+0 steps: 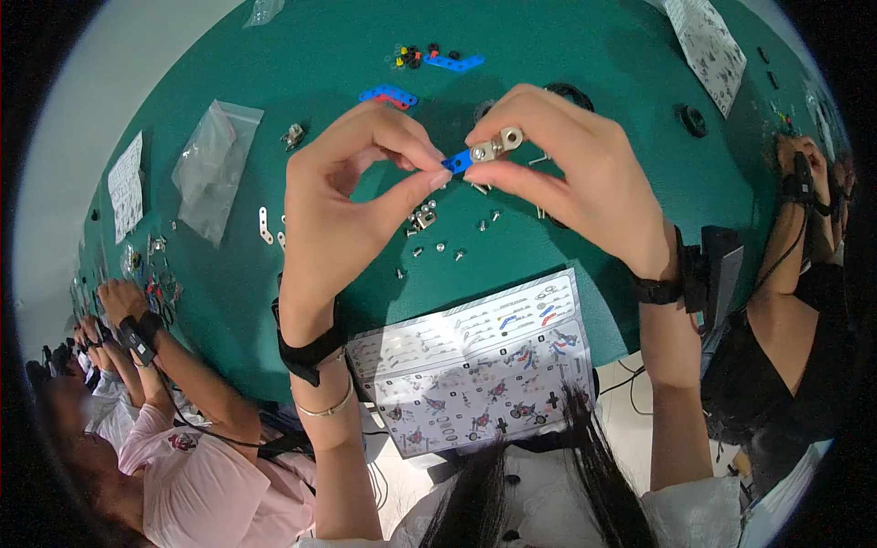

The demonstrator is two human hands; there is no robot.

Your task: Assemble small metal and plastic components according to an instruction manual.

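Observation:
A small blue perforated strip [459,163] is held up above the table between my two hands. My left hand [343,196] pinches its left end between thumb and index finger. Thumb and index finger of my right hand [585,164] are closed on its other end, where a silver metal bracket [498,143] with a round hole sits against the strip. A screw head seems to show on the bracket; whether it is tight I cannot tell. Below the hands lie several loose screws [440,247] and a little heap of metal parts [423,217].
An instruction sheet [475,365] lies at the table's near edge. Blue angled strips [454,63], a plastic bag [216,169], perforated metal strips [265,225] and a black ring [692,121] are spread over the green table [311,55]. Co-workers' hands [123,300] are at both sides.

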